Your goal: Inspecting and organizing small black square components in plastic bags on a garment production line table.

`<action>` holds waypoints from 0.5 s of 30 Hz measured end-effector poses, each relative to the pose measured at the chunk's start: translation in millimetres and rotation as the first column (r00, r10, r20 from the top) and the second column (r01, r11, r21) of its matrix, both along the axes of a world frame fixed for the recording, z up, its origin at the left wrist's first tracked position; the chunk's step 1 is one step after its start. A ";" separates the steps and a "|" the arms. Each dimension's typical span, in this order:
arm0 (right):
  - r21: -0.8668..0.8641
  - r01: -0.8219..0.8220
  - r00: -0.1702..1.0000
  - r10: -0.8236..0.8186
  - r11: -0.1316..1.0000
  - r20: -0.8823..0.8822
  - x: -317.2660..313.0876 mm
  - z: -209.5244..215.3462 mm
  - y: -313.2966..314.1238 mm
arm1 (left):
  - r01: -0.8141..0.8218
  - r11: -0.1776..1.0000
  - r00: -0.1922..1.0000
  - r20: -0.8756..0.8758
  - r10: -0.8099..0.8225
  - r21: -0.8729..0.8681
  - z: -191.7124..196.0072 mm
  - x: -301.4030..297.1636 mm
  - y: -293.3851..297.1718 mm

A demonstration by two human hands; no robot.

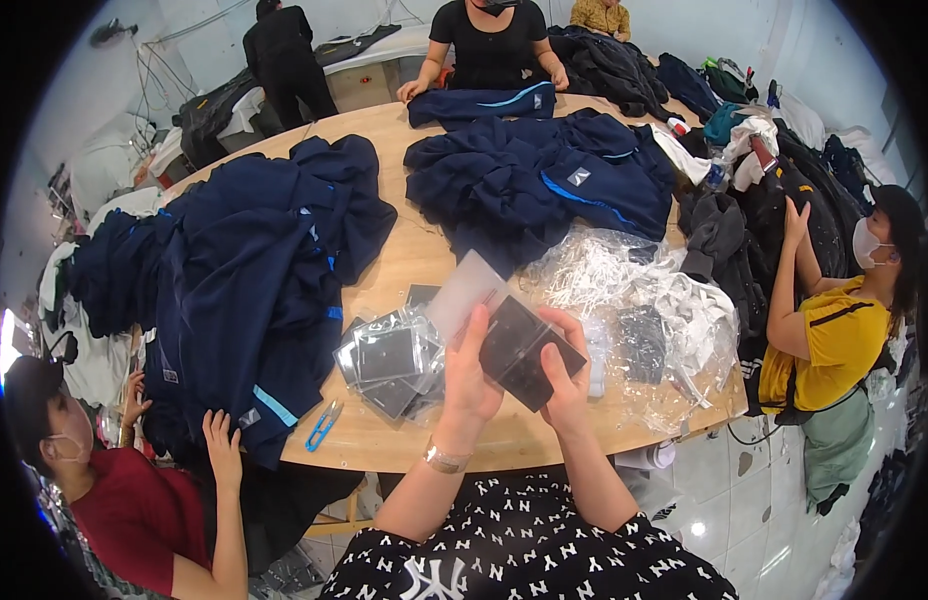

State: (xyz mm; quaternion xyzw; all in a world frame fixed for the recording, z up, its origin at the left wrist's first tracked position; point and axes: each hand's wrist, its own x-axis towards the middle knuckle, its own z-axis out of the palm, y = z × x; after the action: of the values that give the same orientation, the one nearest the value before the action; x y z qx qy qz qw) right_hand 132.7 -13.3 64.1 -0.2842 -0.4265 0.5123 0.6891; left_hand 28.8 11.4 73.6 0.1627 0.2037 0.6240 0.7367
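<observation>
Up in front of my chest, both hands hold a small stack of black square sheets. My left hand grips its left edge with the thumb up, and a translucent whitish sheet sticks out above those fingers. On the other side, my right hand is closed round the right edge, its thumb pressed on the face. Just left of my hands, more black squares in clear plastic packets lie in a loose pile on the wooden table. Blue thread snips rest near the table's front edge.
Navy garments are heaped at left, beside a co-worker in dark red; another navy heap lies ahead. Clear bags with white cords sit at right. A person in yellow handles dark clothes. Someone in black stands across with a folded garment.
</observation>
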 end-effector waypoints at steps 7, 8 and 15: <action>0.228 0.046 0.999 -0.045 0.973 -0.011 -4.8 -2.5 9.4 | -0.018 0.999 0.998 -0.058 0.016 -0.035 -3.0 17.9 -10.0; 0.214 0.145 0.988 -0.153 0.966 0.022 -4.8 -4.0 10.0 | -0.021 1.000 0.997 -0.072 0.019 -0.024 0.0 20.9 -12.6; 0.065 0.309 0.938 -0.315 0.949 0.148 -7.5 -2.6 12.4 | 0.015 0.998 0.994 -0.112 -0.021 -0.060 -9.8 20.8 -7.2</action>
State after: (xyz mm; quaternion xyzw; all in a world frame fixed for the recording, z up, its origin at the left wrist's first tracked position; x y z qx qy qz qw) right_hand 125.3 -0.8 61.5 -0.3734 -0.4391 0.3640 0.7316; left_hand 49.6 4.2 63.8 0.1776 0.2616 0.6009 0.7341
